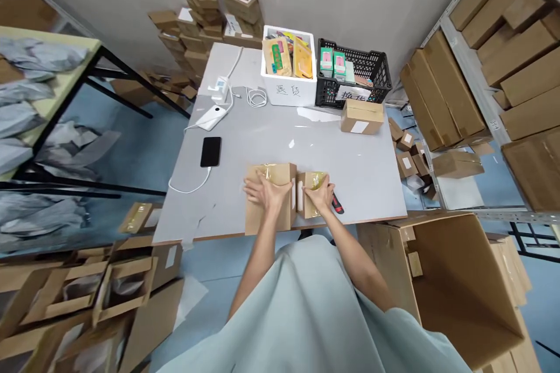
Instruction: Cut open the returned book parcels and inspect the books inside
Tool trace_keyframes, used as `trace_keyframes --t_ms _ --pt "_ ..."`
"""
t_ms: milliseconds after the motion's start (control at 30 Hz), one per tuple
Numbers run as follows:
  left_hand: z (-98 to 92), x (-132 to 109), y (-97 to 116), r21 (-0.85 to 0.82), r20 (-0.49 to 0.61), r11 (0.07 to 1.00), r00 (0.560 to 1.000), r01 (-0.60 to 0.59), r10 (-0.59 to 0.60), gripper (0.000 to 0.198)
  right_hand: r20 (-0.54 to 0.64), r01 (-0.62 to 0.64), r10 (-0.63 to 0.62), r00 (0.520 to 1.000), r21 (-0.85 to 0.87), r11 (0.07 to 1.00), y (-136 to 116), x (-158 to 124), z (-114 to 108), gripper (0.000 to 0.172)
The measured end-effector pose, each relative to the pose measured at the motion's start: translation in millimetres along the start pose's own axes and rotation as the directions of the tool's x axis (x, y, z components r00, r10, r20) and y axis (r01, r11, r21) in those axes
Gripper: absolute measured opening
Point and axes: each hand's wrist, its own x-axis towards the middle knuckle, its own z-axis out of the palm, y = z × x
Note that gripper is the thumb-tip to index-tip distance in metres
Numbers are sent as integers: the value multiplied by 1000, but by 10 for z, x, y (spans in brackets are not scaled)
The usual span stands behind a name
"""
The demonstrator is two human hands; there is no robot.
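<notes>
Two taped cardboard boxes stand side by side at the table's near edge. My left hand (268,191) spans the top of the larger left box (280,218), its thumb at the right edge and its fingers towards the left edge. My right hand (321,192) grips the smaller right box (310,208) across its top, thumb on the left and fingers on the right. Shiny clear tape runs over both tops. A red and black utility knife (337,204) lies just right of the smaller box, partly hidden by my right hand and wrist.
On the grey table (245,140) lie a phone (210,151), a white power bank (212,118) and cables. A white bin (291,92), a black crate (376,73) and a closed box (362,116) stand at the back. A large open carton (464,280) is at right; open boxes (125,285) sit at left.
</notes>
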Motion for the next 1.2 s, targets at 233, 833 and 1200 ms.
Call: trace_keyframes --t_ms 233,833,1200 --pt "185 219 -46 -100 94 991 990 -91 101 116 186 262 -248 951 -49 964 148 127 122 82" --pt "1357 -1831 967 -288 551 390 182 -875 815 65 -432 -245 495 754 515 822 3153 -1397 -1331 44" --pt "2806 -4423 1146 -303 772 76 -198 -950 604 58 -314 -518 711 629 513 684 5164 -2248 -1678 52"
